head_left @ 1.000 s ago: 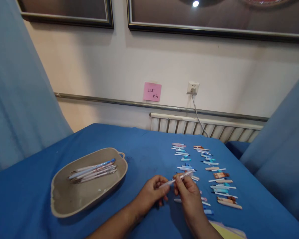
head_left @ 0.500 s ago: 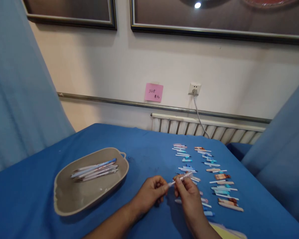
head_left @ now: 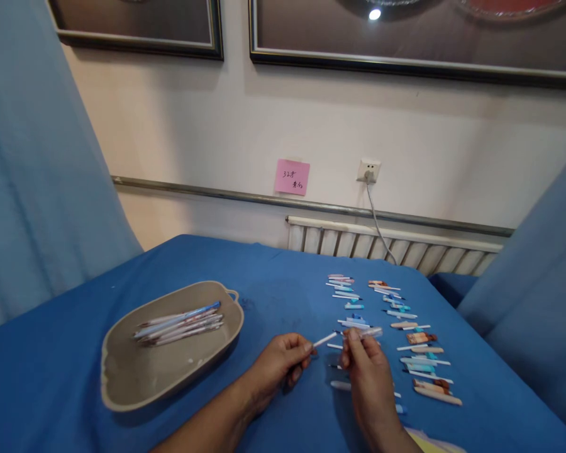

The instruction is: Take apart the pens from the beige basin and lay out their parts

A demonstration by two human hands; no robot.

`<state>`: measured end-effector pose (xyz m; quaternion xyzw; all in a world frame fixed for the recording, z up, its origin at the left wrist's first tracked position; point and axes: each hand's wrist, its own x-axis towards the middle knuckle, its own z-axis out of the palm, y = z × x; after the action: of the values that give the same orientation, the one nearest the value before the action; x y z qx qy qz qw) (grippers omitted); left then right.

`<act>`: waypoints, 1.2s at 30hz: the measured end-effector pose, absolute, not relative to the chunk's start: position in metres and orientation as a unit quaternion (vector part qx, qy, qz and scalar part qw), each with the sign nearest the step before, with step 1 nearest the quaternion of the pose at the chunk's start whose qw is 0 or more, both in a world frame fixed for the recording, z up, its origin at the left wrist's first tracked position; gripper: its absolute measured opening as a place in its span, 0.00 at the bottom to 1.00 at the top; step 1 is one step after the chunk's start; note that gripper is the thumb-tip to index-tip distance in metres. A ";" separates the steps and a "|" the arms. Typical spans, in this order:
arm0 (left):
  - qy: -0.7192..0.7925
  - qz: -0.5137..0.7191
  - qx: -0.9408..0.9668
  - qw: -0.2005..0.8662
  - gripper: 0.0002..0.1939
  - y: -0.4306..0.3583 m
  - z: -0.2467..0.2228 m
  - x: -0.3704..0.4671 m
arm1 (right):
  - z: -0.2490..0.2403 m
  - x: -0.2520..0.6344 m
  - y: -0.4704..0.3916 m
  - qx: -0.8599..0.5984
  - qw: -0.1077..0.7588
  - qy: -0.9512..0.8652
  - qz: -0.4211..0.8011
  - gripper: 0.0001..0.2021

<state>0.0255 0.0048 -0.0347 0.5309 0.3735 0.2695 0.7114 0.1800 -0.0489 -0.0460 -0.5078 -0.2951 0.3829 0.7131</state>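
Note:
My left hand [head_left: 283, 362] is closed in a pinch on one end of a white pen refill [head_left: 324, 340], whose dark tip points toward my other hand. Between the fingers of my right hand [head_left: 365, 374] is a clear, pinkish pen barrel [head_left: 371, 333], partly covered by the fingers. A small gap separates the refill from the barrel. Beneath and beside my right hand, pen parts lie in rows on the blue cloth, several of them hidden by the hand. An orange-brown pen part [head_left: 422, 338] lies in the right-hand row.
On the left a beige tray [head_left: 117, 327] holds a bundle of whole pens [head_left: 183, 324]. A blue cloth [head_left: 264, 283] covers the table. Something yellow [head_left: 431, 443] shows at the bottom edge. Behind stand a radiator [head_left: 330, 239] and a wall socket [head_left: 368, 170]; blue curtains hang on both sides.
The refill and the clear barrel, joined in line half a second ago, are now apart. My right hand has shifted slightly right with the barrel, and more of the white refill shows.

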 end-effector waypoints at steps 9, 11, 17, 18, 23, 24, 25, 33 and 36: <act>0.365 0.282 0.473 0.750 0.19 0.005 -0.032 0.026 | -0.044 0.175 -0.050 -0.490 0.670 -0.314 0.461 0.14; 0.361 0.274 0.479 0.752 0.20 0.002 -0.032 0.027 | -0.044 0.171 -0.052 -0.495 0.641 -0.351 0.470 0.15; 0.357 0.242 0.519 0.738 0.23 -0.005 -0.030 0.029 | -0.047 0.172 -0.052 -0.527 0.609 -0.393 0.443 0.16; 0.357 0.236 0.522 0.738 0.24 -0.006 -0.029 0.029 | -0.047 0.173 -0.052 -0.529 0.607 -0.395 0.442 0.17; 0.348 0.251 0.536 0.727 0.23 -0.005 -0.032 0.032 | -0.047 0.173 -0.052 -0.555 0.624 -0.373 0.405 0.18; 0.345 0.263 0.538 0.722 0.22 -0.004 -0.033 0.032 | -0.047 0.173 -0.052 -0.560 0.624 -0.370 0.399 0.18; 0.344 0.272 0.539 0.719 0.21 -0.004 -0.034 0.032 | -0.047 0.174 -0.052 -0.564 0.624 -0.368 0.395 0.19; 0.367 0.252 0.515 0.732 0.24 -0.001 -0.033 0.029 | -0.049 0.182 -0.049 -0.563 0.666 -0.308 0.379 0.19; 0.373 0.261 0.504 0.734 0.22 0.000 -0.032 0.029 | -0.048 0.183 -0.049 -0.563 0.677 -0.302 0.366 0.18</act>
<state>0.0286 -0.0004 -0.0324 0.5038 0.3726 0.2612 0.7342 0.1835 -0.0485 -0.0476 -0.5629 -0.3021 0.3664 0.6765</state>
